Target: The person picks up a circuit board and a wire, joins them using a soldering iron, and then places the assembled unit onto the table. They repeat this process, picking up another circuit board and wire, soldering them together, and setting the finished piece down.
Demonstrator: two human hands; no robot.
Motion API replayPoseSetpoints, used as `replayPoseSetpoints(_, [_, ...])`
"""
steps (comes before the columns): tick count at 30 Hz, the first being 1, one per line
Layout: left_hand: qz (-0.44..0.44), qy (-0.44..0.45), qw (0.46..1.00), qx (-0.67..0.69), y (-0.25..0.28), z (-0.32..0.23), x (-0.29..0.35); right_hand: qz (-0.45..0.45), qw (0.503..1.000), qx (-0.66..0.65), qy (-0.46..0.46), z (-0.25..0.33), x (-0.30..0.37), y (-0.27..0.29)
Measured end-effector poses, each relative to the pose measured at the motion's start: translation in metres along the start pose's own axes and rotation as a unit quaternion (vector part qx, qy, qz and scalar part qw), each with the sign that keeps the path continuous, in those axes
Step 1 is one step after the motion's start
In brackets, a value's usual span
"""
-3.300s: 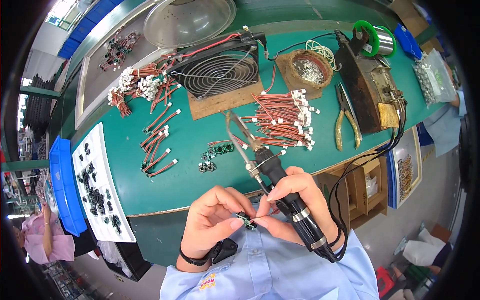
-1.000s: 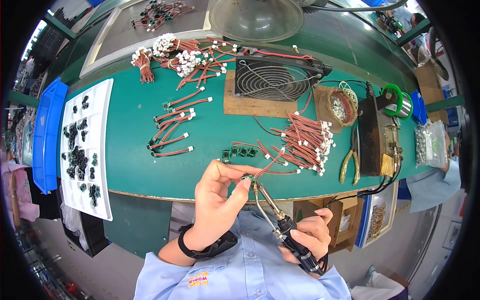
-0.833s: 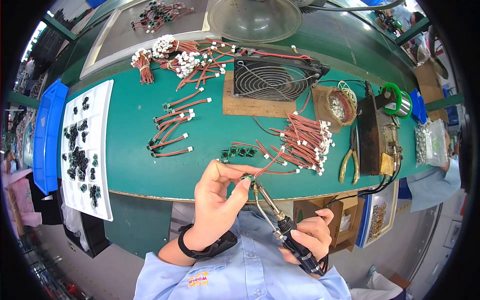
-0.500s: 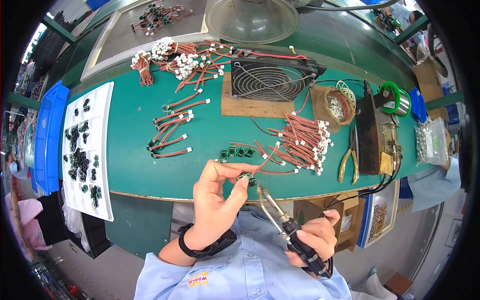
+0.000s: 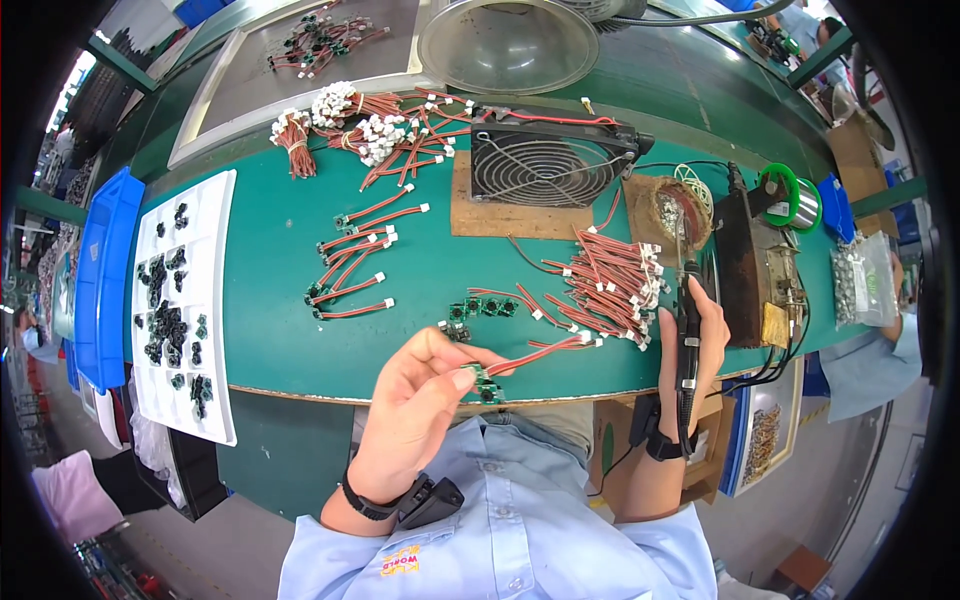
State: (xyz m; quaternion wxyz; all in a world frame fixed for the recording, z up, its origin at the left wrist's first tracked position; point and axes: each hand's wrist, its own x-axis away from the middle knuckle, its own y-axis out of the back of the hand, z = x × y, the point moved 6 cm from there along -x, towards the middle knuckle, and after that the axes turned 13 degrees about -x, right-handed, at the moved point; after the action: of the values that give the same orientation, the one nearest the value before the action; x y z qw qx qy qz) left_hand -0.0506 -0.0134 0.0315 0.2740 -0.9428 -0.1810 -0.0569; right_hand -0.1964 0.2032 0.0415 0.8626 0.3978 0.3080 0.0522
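My left hand [image 5: 415, 400] pinches a small green circuit board [image 5: 487, 388] between thumb and fingers, over the table's front edge. A pair of red leads [image 5: 540, 352] with a white plug runs off it to the right. In my right hand [image 5: 712, 340] is a soldering iron [image 5: 689, 335], upright in view, its tip end at the round solder-filled tin [image 5: 681, 212]. More small green boards [image 5: 487, 307] lie in a row just beyond my left hand. Between the hands sits a heap of red leads with white plugs [image 5: 605, 285].
A black fan [image 5: 545, 165] stands on a wooden board at the back. To the right are a soldering station [image 5: 740, 270] and a green solder spool [image 5: 793, 200]. Wired boards [image 5: 350, 265] lie left of centre. A white tray [image 5: 215, 330] and blue bin [image 5: 105, 280] stand far left.
My right hand has swung the soldering iron from the board up and right to the round tin. My left hand has shifted slightly down and left, with the board still pinched.
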Motion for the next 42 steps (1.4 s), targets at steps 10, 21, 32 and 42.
replayPoseSetpoints(10, [-0.159, -0.126, 0.953, -0.225, 0.033, -0.02, 0.016, 0.13, 0.966, -0.192, 0.111, 0.071, 0.037, -0.033])
replayPoseSetpoints(21, [-0.137, -0.183, 0.904, -0.362, 0.02, -0.027, 0.023, 0.124, 0.959, -0.181, 0.18, 0.072, 0.036, -0.038])
replayPoseSetpoints(32, [0.058, -0.211, 0.757, -0.616, -0.04, -0.036, 0.015, 0.158, 0.882, -0.443, 0.022, 0.095, 0.03, 0.001])
replayPoseSetpoints(42, [0.101, -0.444, 0.485, -0.747, -0.069, -0.039, 0.026, 0.217, 0.848, -0.482, -0.039, 0.093, 0.022, 0.006])
